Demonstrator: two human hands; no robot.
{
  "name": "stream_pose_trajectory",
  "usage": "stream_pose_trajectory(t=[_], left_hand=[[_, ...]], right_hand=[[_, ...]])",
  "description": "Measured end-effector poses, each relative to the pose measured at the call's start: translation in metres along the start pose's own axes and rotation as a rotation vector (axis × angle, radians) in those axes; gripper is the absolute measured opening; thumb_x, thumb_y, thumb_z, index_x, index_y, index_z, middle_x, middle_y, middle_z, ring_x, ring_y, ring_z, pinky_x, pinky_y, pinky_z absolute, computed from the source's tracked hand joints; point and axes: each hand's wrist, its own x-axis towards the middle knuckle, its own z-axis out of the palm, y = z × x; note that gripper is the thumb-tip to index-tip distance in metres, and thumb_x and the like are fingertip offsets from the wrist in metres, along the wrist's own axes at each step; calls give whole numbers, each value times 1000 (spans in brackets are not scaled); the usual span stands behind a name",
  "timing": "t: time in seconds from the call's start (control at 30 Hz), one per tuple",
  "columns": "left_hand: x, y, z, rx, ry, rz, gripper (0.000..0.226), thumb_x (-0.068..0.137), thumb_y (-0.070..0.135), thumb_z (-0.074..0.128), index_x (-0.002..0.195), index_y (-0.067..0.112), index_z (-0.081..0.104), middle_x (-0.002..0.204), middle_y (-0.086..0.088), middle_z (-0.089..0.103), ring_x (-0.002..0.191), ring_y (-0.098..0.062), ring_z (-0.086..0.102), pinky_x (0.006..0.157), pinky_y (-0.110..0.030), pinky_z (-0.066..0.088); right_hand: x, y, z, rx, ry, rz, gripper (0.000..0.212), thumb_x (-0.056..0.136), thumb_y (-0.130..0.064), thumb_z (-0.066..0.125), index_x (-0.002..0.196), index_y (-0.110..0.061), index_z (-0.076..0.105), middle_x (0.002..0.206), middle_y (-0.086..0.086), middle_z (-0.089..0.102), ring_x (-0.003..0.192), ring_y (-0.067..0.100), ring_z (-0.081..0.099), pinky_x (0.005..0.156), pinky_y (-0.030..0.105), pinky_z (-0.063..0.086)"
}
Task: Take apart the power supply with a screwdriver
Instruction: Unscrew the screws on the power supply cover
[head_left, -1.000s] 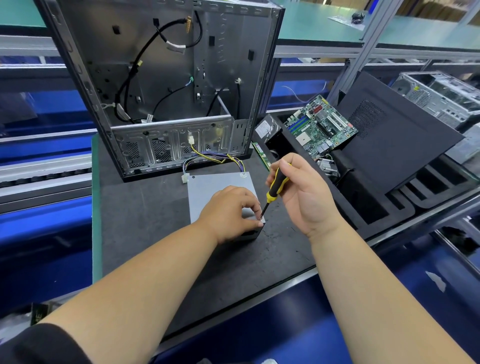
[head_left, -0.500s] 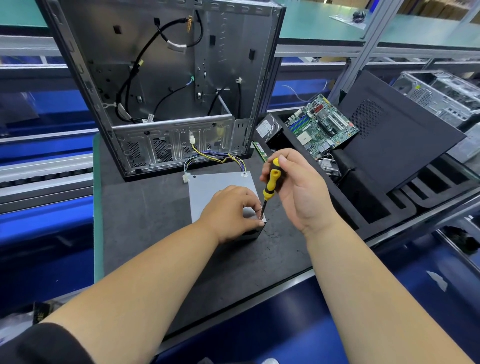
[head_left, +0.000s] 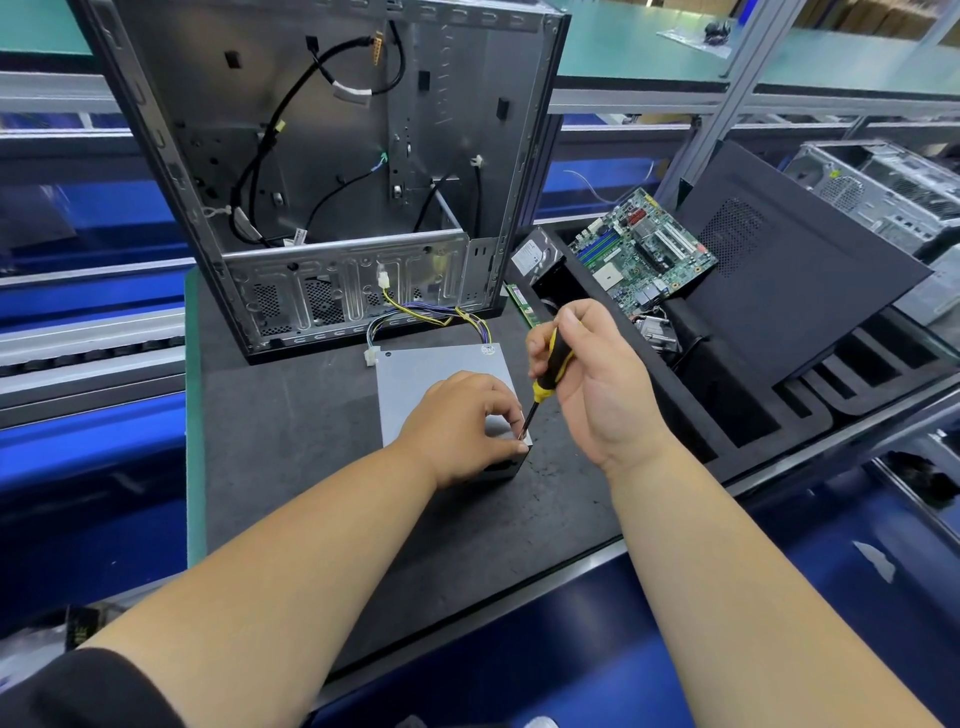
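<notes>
A grey metal power supply (head_left: 415, 379) lies flat on the dark mat, its coloured cables (head_left: 431, 314) running back toward the case. My left hand (head_left: 462, 426) grips its near right corner, fingers curled over the edge. My right hand (head_left: 592, 384) holds a yellow-and-black screwdriver (head_left: 553, 366) nearly upright. Its tip (head_left: 524, 434) meets the corner of the power supply right beside my left fingertips. The screw itself is hidden by my fingers.
An open, emptied computer case (head_left: 332, 171) stands behind the power supply. To the right, a black foam tray (head_left: 753, 410) holds a motherboard (head_left: 639, 254), a hard drive (head_left: 537, 254) and a black side panel (head_left: 795, 270). Another case (head_left: 883, 187) sits far right. The dark mat (head_left: 291, 441) ends near my forearms.
My right hand has swung the screwdriver handle from leaning right to nearly upright, with the tip staying at the same corner. My left hand has kept its grip.
</notes>
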Motion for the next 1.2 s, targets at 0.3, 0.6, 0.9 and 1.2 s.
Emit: stream_pose_trajectory(t=[0.3, 0.6, 0.9, 1.2], left_hand=[[-1, 0, 0, -6, 6, 0, 19, 74, 43, 81, 74, 37, 63, 100, 19, 63, 104, -10, 50, 97, -39, 41], [-1, 0, 0, -8, -10, -9, 20, 75, 43, 81, 72, 40, 61, 102, 20, 62, 105, -8, 48, 98, -39, 40], [0, 0, -1, 8, -14, -3, 19, 75, 44, 81, 73, 40, 62, 103, 20, 62, 105, -9, 49, 96, -38, 42], [-1, 0, -1, 13, -4, 2, 19, 75, 44, 81, 75, 38, 63, 101, 19, 62, 105, -10, 50, 97, -37, 40]], right_hand=[[3, 1, -5, 23, -61, -5, 31, 99, -23, 43, 87, -12, 70, 78, 2, 60, 72, 15, 57, 82, 42, 40], [1, 4, 2, 32, 21, -28, 20, 96, -31, 43, 86, -14, 46, 67, 1, 47, 63, 18, 39, 63, 27, 36], [1, -6, -7, -17, 6, 29, 20, 89, -27, 52, 85, -10, 61, 81, 5, 55, 79, 22, 54, 71, 27, 46], [2, 2, 2, 51, -40, -1, 17, 96, -27, 44, 92, -11, 48, 73, 5, 53, 71, 19, 50, 73, 35, 38]])
